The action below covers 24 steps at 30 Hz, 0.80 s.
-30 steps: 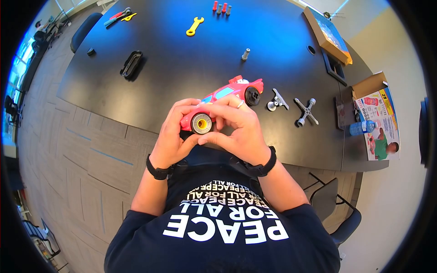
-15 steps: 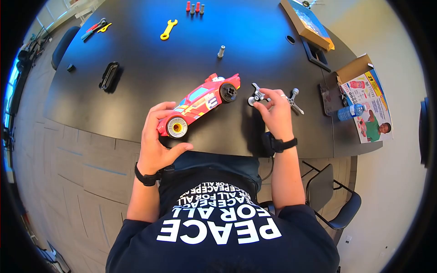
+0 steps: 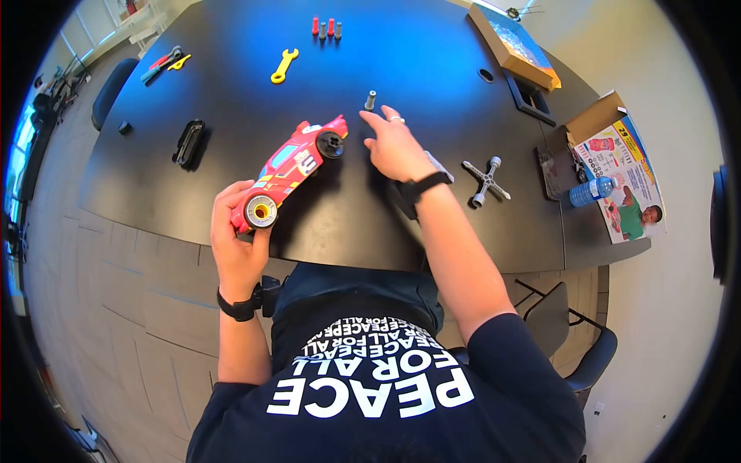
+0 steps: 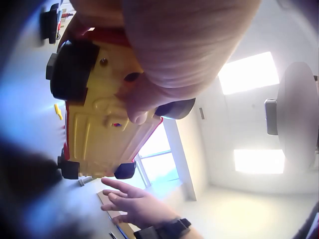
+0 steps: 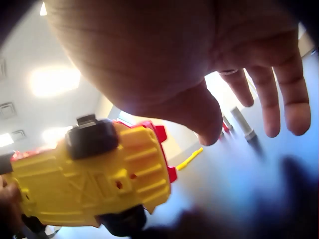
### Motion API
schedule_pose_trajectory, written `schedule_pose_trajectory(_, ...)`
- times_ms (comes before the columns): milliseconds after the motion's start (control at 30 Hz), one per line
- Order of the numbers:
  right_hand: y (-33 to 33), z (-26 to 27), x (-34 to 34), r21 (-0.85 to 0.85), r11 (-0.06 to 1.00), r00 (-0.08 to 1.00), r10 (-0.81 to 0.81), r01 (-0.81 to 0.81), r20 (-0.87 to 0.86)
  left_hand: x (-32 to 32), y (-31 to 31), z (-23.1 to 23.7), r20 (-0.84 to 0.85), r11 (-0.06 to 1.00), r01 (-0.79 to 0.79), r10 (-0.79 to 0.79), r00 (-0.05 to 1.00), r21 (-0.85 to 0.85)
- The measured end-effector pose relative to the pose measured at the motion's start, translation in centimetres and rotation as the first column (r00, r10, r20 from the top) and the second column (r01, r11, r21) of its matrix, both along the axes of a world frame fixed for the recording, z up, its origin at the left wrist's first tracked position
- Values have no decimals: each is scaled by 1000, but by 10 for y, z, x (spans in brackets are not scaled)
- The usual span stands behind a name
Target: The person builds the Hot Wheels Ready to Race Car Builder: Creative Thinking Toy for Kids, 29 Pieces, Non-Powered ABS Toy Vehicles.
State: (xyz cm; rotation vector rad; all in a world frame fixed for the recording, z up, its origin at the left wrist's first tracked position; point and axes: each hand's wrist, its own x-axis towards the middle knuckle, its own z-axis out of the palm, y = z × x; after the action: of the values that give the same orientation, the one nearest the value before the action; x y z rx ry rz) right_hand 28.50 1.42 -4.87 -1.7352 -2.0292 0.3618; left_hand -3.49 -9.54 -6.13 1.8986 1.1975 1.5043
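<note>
A red toy car (image 3: 284,171) with a yellow underside (image 4: 94,134) is gripped at its near end by my left hand (image 3: 238,251), whose thumb lies against the underside. The near wheel (image 3: 261,211) has a grey rim and a yellow hub; the far wheel (image 3: 330,144) is black. My right hand (image 3: 395,150) stretches over the table with its fingers extended. Just beyond its fingertips a grey toy bolt (image 3: 370,100) stands upright; the right wrist view shows this bolt (image 5: 241,122) apart from the fingers. My right wrist partly hides a grey tool (image 3: 440,165).
A grey cross-shaped lug wrench (image 3: 487,182) lies to the right, near a water bottle (image 3: 593,191) and an open toy box (image 3: 627,177). Farther back are a yellow wrench (image 3: 285,66) and several red and grey bolts (image 3: 331,28). A black part (image 3: 189,144) lies left.
Both hands were on the car at first. My right hand let go, went to the grey tool, then swung forward and left toward the grey bolt. My left hand has carried the car leftward.
</note>
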Motion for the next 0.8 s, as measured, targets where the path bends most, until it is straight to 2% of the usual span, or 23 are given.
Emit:
schedule_pose_trajectory(100,36,-11,-12,-42,991,991,-131,130,-20,-7,-1,10,-67,995,-78,83,994,66)
schedule_pose_trajectory(200,62,-31,-2,67,997,999,-48,49,-26,-11,2,9,-52,995,-58,62,997,78)
schedule_pose_trajectory(233,56,-21,-5,52,994,993,-95,99,-72,-11,2,9,-28,997,-52,54,998,58)
schedule_pose_trajectory(300,36,-5,-10,179,975,975,-93,130,-201,-8,1,11,-30,996,-61,63,998,58)
schedule_pose_trajectory(367,11,18,-17,216,974,955,-7,74,-298,-5,0,12,-32,996,-62,64,997,57)
schedule_pose_trajectory(400,-9,31,-25,130,992,836,77,-8,-543,-2,0,15,-47,995,-65,69,997,74)
schedule_pose_trajectory(433,-32,45,-32,57,993,650,112,-105,-751,0,0,16,-56,995,-58,63,996,84)
schedule_pose_trajectory(500,-78,77,-42,60,935,520,248,-350,-818,4,1,11,-48,996,-30,34,998,82)
schedule_pose_trajectory(567,-111,88,-46,9,911,575,268,-412,-773,11,0,11,-47,997,-29,33,998,76)
schedule_pose_trajectory(633,-130,91,-60,137,918,682,371,-372,-631,18,-2,11,-46,996,-20,24,999,82)
schedule_pose_trajectory(667,-136,95,-64,108,921,714,361,-374,-600,20,-3,11,-39,996,-15,19,999,83)
schedule_pose_trajectory(700,-136,94,-66,105,921,717,359,-374,-597,22,-4,11,-34,996,-11,14,999,83)
schedule_pose_trajectory(767,-134,90,-70,204,875,751,483,-440,-450,24,-7,14,-46,997,2,2,999,84)
schedule_pose_trajectory(800,-132,88,-72,217,864,728,501,-454,-469,25,-8,15,-60,996,15,-10,998,84)
